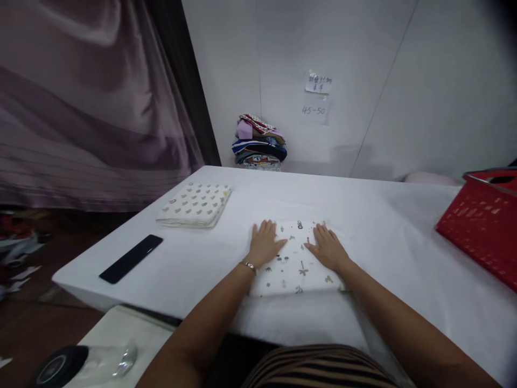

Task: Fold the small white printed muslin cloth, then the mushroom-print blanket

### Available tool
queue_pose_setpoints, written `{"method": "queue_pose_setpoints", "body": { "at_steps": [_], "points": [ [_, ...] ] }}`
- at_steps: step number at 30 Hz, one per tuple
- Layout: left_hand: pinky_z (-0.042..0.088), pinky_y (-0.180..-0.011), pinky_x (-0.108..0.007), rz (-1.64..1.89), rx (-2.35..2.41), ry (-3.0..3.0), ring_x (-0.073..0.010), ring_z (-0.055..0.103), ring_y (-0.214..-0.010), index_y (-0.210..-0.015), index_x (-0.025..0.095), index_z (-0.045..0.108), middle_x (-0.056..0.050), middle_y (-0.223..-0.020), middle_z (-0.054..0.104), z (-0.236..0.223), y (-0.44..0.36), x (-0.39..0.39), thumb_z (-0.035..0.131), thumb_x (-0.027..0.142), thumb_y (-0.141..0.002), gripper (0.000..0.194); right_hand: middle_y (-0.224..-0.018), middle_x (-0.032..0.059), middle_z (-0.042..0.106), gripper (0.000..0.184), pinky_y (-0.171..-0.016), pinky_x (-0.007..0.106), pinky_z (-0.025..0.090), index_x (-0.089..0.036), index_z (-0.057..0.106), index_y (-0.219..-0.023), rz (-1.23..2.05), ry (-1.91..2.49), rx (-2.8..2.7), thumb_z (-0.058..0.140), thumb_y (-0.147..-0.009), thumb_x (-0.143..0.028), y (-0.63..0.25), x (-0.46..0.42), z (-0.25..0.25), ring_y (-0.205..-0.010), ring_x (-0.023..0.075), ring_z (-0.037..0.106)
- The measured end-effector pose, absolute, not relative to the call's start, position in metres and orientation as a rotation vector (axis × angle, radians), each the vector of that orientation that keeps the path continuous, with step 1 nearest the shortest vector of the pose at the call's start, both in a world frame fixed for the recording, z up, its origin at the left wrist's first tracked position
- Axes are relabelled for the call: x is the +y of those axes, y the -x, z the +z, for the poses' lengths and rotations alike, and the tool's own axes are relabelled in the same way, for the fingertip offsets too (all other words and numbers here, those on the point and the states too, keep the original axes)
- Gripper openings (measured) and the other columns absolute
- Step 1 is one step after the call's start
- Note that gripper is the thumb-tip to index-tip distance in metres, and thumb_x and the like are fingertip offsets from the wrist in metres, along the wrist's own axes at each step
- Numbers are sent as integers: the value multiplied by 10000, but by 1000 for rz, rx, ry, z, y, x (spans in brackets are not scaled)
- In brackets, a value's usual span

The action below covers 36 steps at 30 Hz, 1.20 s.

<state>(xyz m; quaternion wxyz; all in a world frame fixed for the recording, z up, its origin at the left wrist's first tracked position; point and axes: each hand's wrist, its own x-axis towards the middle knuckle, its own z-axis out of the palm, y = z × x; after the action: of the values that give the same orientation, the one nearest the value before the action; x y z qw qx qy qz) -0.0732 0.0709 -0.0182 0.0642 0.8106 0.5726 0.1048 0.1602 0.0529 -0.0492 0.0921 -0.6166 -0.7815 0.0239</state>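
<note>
A red basket [484,226] stands at the right of the white-covered bench [388,215]; a flat black slab [131,259] lies at the left. By the far wall [355,43], a stack of fabrics [260,143] sits below and left of two paper notices [318,85]. Far left, a pink curtain [92,108]; near left, a black-capped bottle [103,361].

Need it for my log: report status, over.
Left hand, right hand open, palms down on printed cloth. Cloth flat on white table. Red basket apart, at right.
</note>
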Motion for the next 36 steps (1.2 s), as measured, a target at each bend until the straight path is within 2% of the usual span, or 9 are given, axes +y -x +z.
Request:
{"method": "queue_pose_setpoints", "body": {
  "at_steps": [6, 10, 13, 19, 23, 26, 30, 33, 36],
  "points": [
    [85, -1135, -497, 308, 1788, -2362, -219, 90, -1421, -1448, 218, 230, -47, -1539, 167, -32, 92, 67, 233, 628, -870, 709, -1505, 185, 211, 806, -1119, 431, 126, -35, 314, -1413, 154, 1871, -2313, 237, -880, -635, -158, 51, -44, -1399, 285, 141],
    [112, -1132, -487, 324, 1773, -2362, -218, 94, -1421, -1443, 234, 238, -49, -1538, 176, -33, 90, 69, 237, 633, -865, 703, -1509, 172, 214, 777, -1108, 492, 110, -92, 323, -1411, 155, 1951, -2239, 265, -869, -646, -162, 46, -44, -1399, 294, 135],
    [128, -1127, -491, 324, 1768, -2353, -219, 87, -1422, -1442, 235, 237, -49, -1539, 171, -33, 90, 70, 243, 637, -861, 707, -1518, 159, 193, 735, -1086, 519, 161, -121, 341, -1394, 197, 1984, -2165, 276, -873, -635, -167, 43, -44, -1398, 303, 130],
    [130, -1117, -514, 305, 1740, -2278, -230, 97, -1420, -1425, 244, 274, -61, -1538, 171, -21, 88, 72, 310, 589, -866, 657, -1496, 190, 240, 644, -1067, 469, 255, -86, 407, -1326, 308, 1900, -2218, 357, -882, -549, -172, 51, -36, -1394, 310, 145],
    [203, -1119, -426, 453, 1784, -2151, -223, 118, -1417, -1401, 193, 329, -76, -1536, 173, -13, 99, 61, 320, 508, -895, 596, -1474, 151, 316, 567, -1093, 452, 247, -126, 444, -1324, 461, 1810, -2155, 401, -877, -473, -186, 42, -30, -1386, 296, 198],
    [305, -1073, -337, 656, 1873, -2024, -212, 297, -1361, -1358, 149, 390, -108, -1482, 322, -17, 115, 40, 349, 446, -903, 545, -1478, 123, 318, 618, -1087, 430, 284, -156, 372, -1393, 534, 1829, -1952, 378, -878, -498, -201, 17, -32, -1360, 273, 279],
    [448, -888, -323, 719, 1965, -1748, -214, 599, -1044, -1252, 167, 489, -104, -1203, 617, -22, 129, 15, 405, 429, -882, 462, -1388, 104, 463, 665, -990, 416, 406, -185, 380, -1400, 607, 1870, -1689, 435, -837, -534, -212, -22, -37, -1215, 285, 489],
    [459, -832, -329, 642, 1974, -1670, -235, 622, -988, -1195, 156, 519, -114, -1096, 663, -17, 130, 10, 440, 453, -858, 456, -1320, 104, 535, 680, -915, 410, 451, -192, 403, -1392, 563, 1872, -1666, 474, -808, -534, -210, -38, -37, -1088, 290, 576],
    [454, -856, -340, 602, 1989, -1604, -265, 587, -1081, -1209, 127, 500, -155, -1175, 623, -11, 128, 13, 478, 460, -829, 505, -1288, 103, 559, 702, -864, 393, 473, -174, 403, -1391, 550, 1878, -1658, 513, -775, -492, -204, -39, -38, -984, 271, 613]
  ]
}}
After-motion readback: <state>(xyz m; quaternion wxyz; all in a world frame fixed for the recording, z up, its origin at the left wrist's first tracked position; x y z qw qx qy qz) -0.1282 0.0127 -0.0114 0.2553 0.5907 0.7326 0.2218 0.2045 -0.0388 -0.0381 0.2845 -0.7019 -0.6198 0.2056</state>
